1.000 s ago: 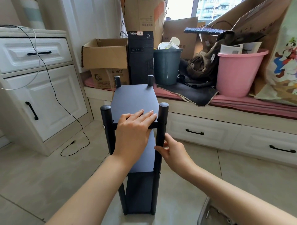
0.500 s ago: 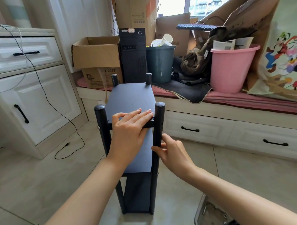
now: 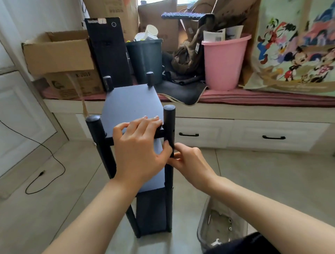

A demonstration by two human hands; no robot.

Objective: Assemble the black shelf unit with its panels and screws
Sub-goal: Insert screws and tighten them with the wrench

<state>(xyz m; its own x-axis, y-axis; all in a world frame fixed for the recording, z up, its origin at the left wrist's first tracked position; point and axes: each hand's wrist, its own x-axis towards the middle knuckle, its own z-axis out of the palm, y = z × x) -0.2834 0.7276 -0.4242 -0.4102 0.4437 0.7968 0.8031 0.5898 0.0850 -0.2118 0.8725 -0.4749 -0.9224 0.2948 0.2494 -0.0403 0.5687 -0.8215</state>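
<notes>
Bright, soft daylight comes from the window [image 3: 157,1] at the top, which is blown out. Shadows are faint. Edges bend outward, and the picture looks slightly blurred, perhaps from motion.

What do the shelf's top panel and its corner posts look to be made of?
Top panel: likely painted board or sheet metal, matte black, flat with an even, dull sheen. Near right post: probably a coated metal tube, round, smooth, with a capped top and small screw holes. Neither can be confirmed from looks alone.

A pink bucket [image 3: 223,61] stands far right on the bench – beside it a dark bin [image 3: 145,59], a black computer tower [image 3: 108,52] and, far left, a cardboard box [image 3: 58,52].
</notes>
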